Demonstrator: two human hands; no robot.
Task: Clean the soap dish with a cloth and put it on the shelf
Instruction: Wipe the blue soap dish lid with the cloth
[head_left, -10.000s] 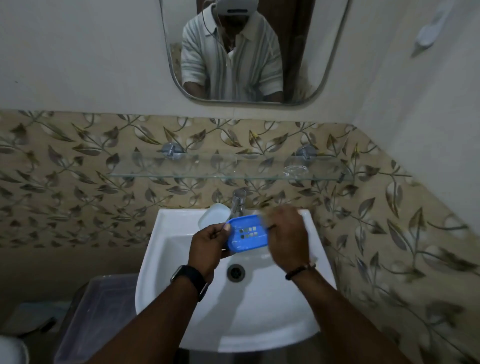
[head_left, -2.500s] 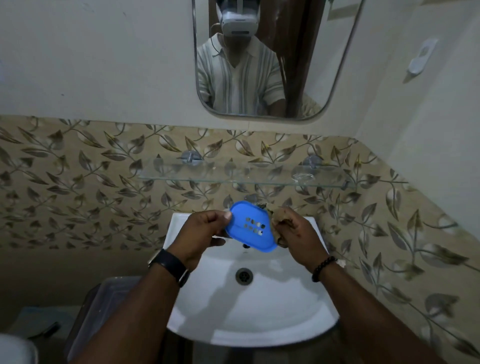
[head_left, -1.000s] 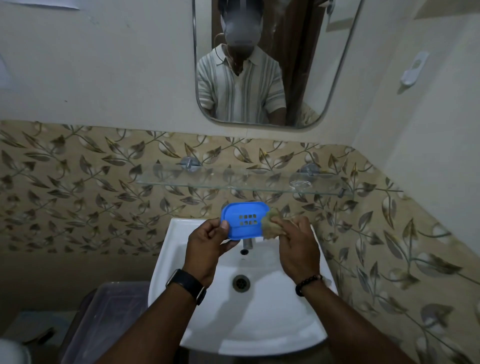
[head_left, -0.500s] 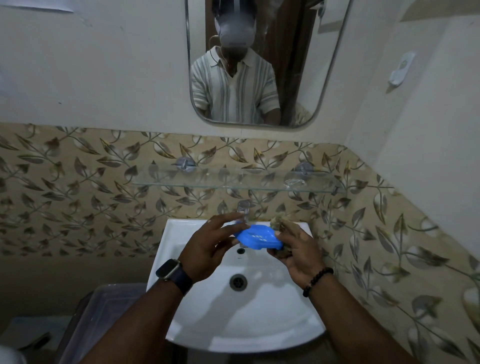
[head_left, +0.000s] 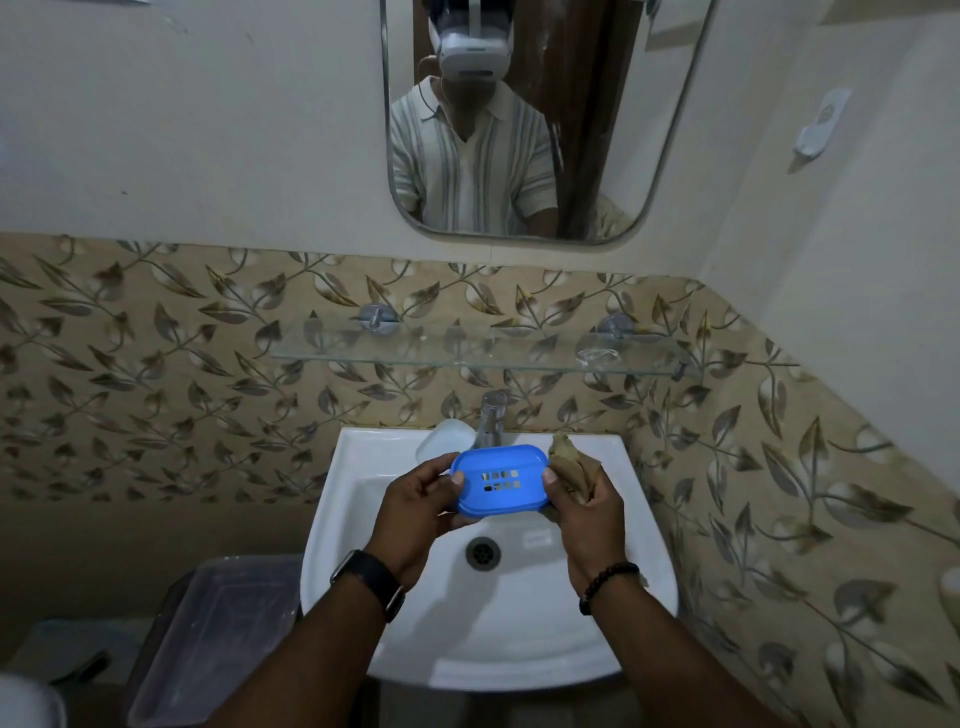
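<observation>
Two hands on the job, both up over the white sink (head_left: 613, 639). Left hand (head_left: 415, 512) pinched the left end of the blue soap dish (head_left: 500, 480), thumb on the top face, fingers (head_left: 423, 470) curled round underneath. Right hand (head_left: 584, 512) gripped the other end, thumb pressed on the rim, with a crumpled brown cloth (head_left: 571, 467) bunched up between palm and fingers, poking out above the knuckles. So: both sets of fingers clamped, left on the dish, right on dish plus cloth. Dish held flat-ish, slotted face up, hovering over the basin just in front of the tap (head_left: 491, 415), not touching the sink. Glass shelf (head_left: 363, 345) sat higher on the leaf-pattern tile wall, well above the dish, with some clear plastic bit near its right end. White soap-looking lump (head_left: 441, 436) parked on the sink ledge left of the tap. Drain (head_left: 483, 552) right below the hands. Grey plastic bin (head_left: 218, 629) down left of the sink.
</observation>
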